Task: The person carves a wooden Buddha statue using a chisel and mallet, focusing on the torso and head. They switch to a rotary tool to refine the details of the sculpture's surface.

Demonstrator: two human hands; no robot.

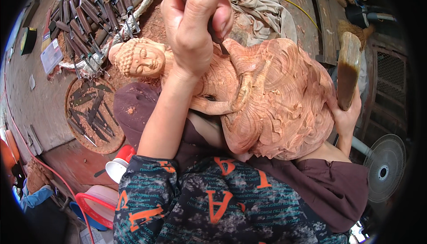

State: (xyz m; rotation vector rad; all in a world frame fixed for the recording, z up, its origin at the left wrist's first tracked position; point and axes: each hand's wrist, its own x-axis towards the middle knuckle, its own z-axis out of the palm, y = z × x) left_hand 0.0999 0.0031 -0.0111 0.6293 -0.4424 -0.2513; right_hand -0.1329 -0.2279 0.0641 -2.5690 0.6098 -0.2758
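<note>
A reddish wooden statue (262, 106) lies on its side across my lap, its carved head with curled hair to the left and its rippled, folded lower part to the right. My left hand (198, 21) is closed around a carving chisel (224, 48), whose thin blade points down at the statue's upper body; the wooden handle end rises above my fist. On the right, my right hand (348, 117) is wrapped round a worn wooden mallet (349, 70), raised upright beside the statue's lower end. Its fingers are partly hidden behind the wood.
Several wooden-handled chisels (91, 12) are heaped at the far left. Nearer, a round tray (73, 130) holds dark blades and shavings. A crumpled cloth (262, 10) lies behind the statue. A fan (384, 168) stands at the right; a white cup (116, 169) sits near my left side.
</note>
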